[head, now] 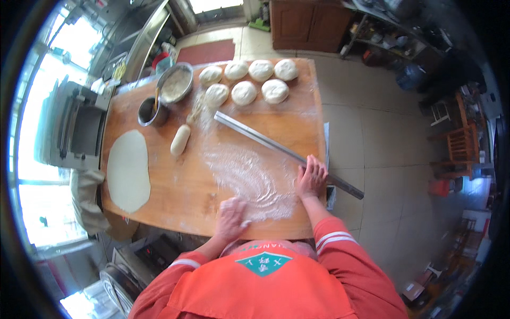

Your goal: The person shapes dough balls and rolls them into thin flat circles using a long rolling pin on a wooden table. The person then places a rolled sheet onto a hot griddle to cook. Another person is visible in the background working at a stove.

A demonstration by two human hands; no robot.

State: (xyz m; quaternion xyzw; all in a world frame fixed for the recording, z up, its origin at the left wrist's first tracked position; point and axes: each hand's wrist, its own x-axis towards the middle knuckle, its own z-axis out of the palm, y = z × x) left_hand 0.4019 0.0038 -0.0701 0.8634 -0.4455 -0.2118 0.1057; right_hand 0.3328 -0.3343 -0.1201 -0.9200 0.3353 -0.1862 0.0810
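Note:
My right hand (312,177) is at the right edge of the wooden worktable (167,187), its fingers over a long straight metal bar (263,139). The bar lies slantwise over the board, and its darker end juts past the table edge above the floor. Near the front edge, my left hand (232,219) rests at the border of a patch of spread white flour (249,179). It looks slightly blurred, with fingers bent downward, and nothing shows in it. A short dough log (180,140) lies left of the bar. Farther left is a flat oval dough sheet (128,171).
Several round dough pieces (244,93) stand in two rows at the far side. Beside them are a metal bowl of flour (175,83) and a metal pot (152,113) with a wooden-handled utensil. A dough-rolling machine (79,123) adjoins the table's left edge. Tiled floor (342,135) lies right.

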